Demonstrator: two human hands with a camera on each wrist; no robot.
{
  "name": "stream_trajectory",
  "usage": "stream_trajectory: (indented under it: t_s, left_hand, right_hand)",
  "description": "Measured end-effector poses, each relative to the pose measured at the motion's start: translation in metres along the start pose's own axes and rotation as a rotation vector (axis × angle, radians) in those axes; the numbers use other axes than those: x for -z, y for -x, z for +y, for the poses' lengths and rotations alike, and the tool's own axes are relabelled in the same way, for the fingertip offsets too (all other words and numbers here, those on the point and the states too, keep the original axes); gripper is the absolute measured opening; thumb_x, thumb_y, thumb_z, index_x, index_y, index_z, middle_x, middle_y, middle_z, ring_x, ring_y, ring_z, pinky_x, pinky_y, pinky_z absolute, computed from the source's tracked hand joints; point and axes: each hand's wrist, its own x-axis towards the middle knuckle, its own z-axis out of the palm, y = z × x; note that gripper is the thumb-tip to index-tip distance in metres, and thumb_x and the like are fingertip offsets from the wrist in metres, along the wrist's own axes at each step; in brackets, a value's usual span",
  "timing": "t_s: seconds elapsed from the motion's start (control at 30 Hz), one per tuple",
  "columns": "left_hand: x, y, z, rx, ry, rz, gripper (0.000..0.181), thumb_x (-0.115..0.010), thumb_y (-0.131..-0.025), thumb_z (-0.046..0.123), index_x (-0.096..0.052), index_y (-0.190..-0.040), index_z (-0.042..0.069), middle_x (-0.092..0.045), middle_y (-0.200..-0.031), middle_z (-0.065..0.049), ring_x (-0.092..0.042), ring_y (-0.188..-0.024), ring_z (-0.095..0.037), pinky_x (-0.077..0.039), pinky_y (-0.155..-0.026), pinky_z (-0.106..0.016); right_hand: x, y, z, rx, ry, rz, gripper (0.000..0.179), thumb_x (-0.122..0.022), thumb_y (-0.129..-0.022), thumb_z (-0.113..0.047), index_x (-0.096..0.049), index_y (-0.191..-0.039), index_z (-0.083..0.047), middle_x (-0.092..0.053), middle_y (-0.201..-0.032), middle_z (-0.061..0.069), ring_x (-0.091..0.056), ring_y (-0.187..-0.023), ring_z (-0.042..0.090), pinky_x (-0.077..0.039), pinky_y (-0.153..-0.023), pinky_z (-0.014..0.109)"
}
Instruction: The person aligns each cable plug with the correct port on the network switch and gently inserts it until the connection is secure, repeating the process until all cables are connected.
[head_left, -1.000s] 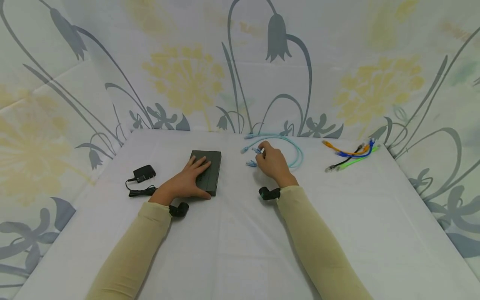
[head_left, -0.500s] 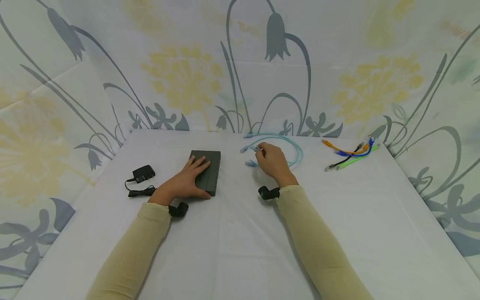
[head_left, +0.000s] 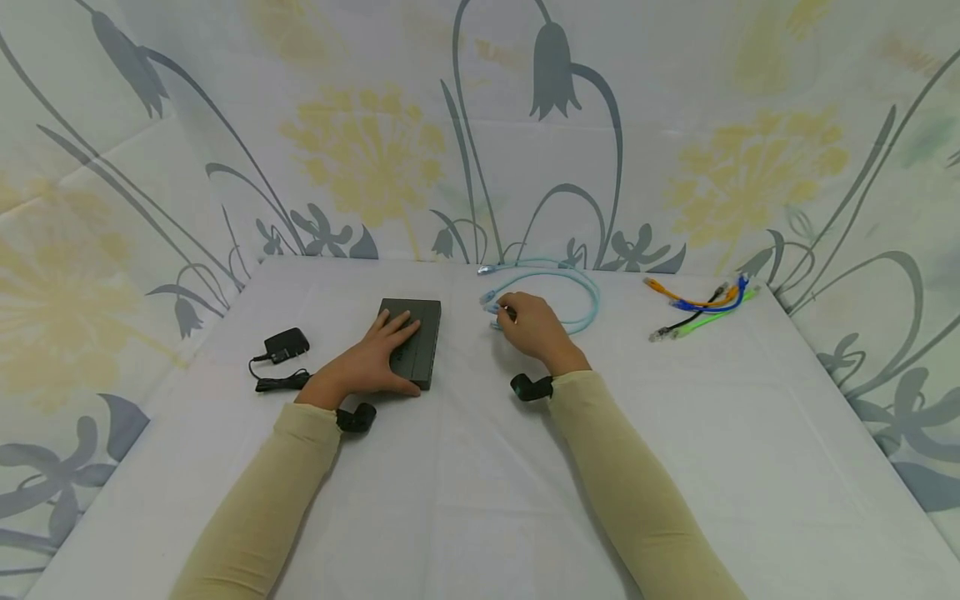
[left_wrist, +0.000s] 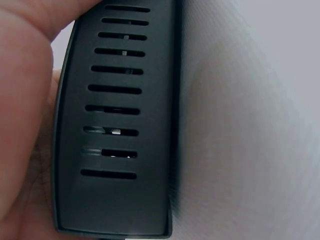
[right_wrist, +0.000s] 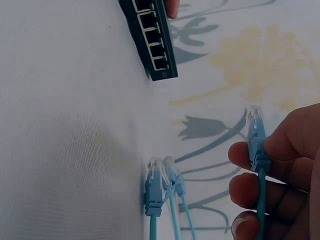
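My left hand (head_left: 363, 364) lies spread over a black network switch (head_left: 425, 346), its fingers straight on top and the thumb along the near edge. Slotted vents on the switch's side (left_wrist: 112, 90) show in the left wrist view. In the right wrist view a row of ports (right_wrist: 153, 37) faces the right hand. Between thumb and forefinger, my right hand (head_left: 536, 329) pinches the clear-tipped plug (right_wrist: 257, 145) of a light-blue Ethernet cable, whose cord runs down past the other fingers. More light-blue plugs (right_wrist: 154, 192) lie on the table close by.
Light-blue cable loops (head_left: 596, 292) curve behind the right hand. Short orange, blue, black and green patch cables (head_left: 705, 308) lie in a bunch at the right. A black power adapter (head_left: 287, 346) with its bundled cord (head_left: 281, 383) sits left of the switch. Patterned fabric (head_left: 480, 150) borders the table.
My right hand has moved left, nearer the switch, with the pinched plug. The light-blue cable's loop has shifted slightly left with it. The left hand stays on the switch.
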Motion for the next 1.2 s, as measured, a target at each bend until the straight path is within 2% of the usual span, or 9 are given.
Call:
stream_trajectory:
  t_s: [0.33,0.53,0.8,1.2]
  left_hand:
    - [0.001,-0.001,0.0,-0.001,-0.017,0.001,0.113,-0.084,-0.069,0.048,-0.019,-0.157,0.018,-0.003,-0.165,-0.008,0.012,-0.15,-0.038,-0.02,-0.114,-0.066]
    - [0.002,-0.001,0.001,-0.002,-0.01,0.001,0.113,-0.084,-0.07,0.047,-0.019,-0.157,0.018,-0.003,-0.165,-0.008,0.013,-0.15,-0.037,-0.019,-0.114,-0.065]
    - [0.0,-0.001,-0.003,-0.003,-0.014,0.003,0.114,-0.084,-0.069,0.048,-0.019,-0.157,0.019,-0.002,-0.165,-0.007,0.013,-0.15,-0.036,-0.02,-0.114,-0.065]
    - [-0.002,-0.002,-0.004,0.001,-0.024,0.004,0.115,-0.084,-0.069,0.051,-0.017,-0.157,0.021,-0.002,-0.165,-0.005,0.013,-0.15,-0.035,-0.02,-0.114,-0.065]
  right_hand:
    - [-0.003,-0.001,-0.008,0.037,0.008,-0.132,0.035,-0.041,-0.103,-0.025,-0.062,-0.125,-0.005,-0.066,-0.115,0.009,-0.058,-0.093,0.021,-0.049,-0.084,0.037]
    - [-0.006,-0.001,-0.014,0.066,0.014,-0.165,0.033,-0.045,-0.103,-0.023,-0.063,-0.123,-0.005,-0.066,-0.108,0.008,-0.056,-0.085,0.02,-0.048,-0.078,0.034]
    - [-0.009,0.0,-0.02,0.089,0.025,-0.241,0.032,-0.048,-0.102,-0.024,-0.063,-0.124,-0.006,-0.068,-0.108,0.008,-0.055,-0.083,0.018,-0.047,-0.078,0.032]
    - [-0.013,0.003,-0.026,0.125,0.051,-0.307,0.03,-0.052,-0.101,-0.024,-0.066,-0.122,-0.007,-0.068,-0.1,0.004,-0.056,-0.083,0.015,-0.048,-0.077,0.029]
